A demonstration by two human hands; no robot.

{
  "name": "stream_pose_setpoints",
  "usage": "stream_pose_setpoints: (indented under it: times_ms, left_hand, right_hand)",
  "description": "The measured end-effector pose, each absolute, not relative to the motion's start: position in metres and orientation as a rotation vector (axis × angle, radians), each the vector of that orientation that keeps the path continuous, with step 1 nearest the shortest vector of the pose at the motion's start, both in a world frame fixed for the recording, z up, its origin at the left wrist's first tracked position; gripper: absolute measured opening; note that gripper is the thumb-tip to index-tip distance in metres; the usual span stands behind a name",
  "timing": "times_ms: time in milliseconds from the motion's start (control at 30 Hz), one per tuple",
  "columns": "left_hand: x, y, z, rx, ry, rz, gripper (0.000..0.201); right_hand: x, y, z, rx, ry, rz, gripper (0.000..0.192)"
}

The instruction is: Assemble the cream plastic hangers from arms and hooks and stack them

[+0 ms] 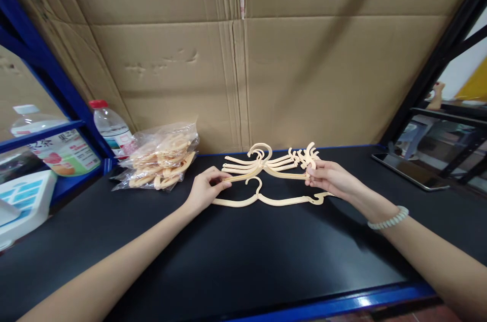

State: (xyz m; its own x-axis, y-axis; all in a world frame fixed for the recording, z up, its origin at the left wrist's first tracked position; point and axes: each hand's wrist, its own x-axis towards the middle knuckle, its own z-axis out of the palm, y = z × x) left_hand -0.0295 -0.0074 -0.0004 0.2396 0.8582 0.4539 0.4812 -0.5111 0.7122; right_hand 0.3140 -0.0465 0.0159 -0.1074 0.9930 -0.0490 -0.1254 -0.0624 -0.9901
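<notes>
My left hand (207, 187) pinches the left end of a cream plastic clothes hanger (283, 175), and my right hand (331, 178) grips its right end. The held hanger's hook points up and away from me. Nearer to me, a second cream hanger (281, 202) lies flat on the black table, its left end beside my left fingers and its right end by my right hand. Behind the held hanger, several more cream hangers (279, 162) lie side by side, partly covered by it. Small curved pieces at their right ends are partly hidden by my right fingers.
Clear bags of cream hangers (163, 159) are stacked at the left, before a red-capped bottle (114, 129). A white and blue device (28, 205) stands at the left edge. A dark tablet (409, 171) lies far right. Cardboard (323, 68) walls the back; another person's arm (436, 96) shows beyond the right frame.
</notes>
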Motion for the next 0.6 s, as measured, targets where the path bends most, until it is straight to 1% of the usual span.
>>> stream_pose_setpoints:
  times_ms: [233,600]
  left_hand:
    - [-0.030,-0.007,-0.001,2.096,1.230,1.198,0.015]
    - [-0.027,-0.012,0.001,2.115,1.211,1.199,0.011]
  right_hand:
    - [0.307,-0.048,0.014,-1.082,-1.213,1.222,0.034]
    - [0.302,-0.050,0.017,-1.063,-1.214,1.135,0.033]
